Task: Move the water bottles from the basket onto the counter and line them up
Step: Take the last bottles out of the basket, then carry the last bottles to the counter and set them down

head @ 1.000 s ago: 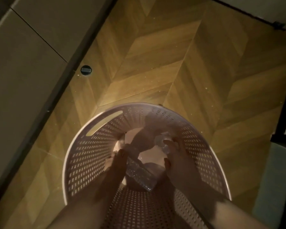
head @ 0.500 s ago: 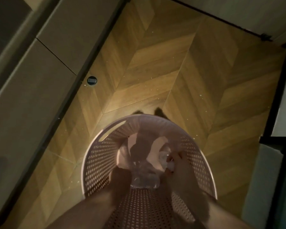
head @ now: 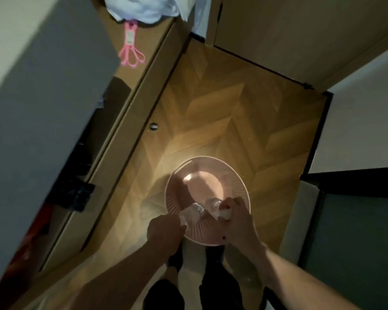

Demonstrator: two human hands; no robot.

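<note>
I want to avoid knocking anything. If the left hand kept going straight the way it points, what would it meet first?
The left hand grips a bottle pointing up-right; its far end would probably touch the other bottle held by the right hand, though depth is unclear.
</note>
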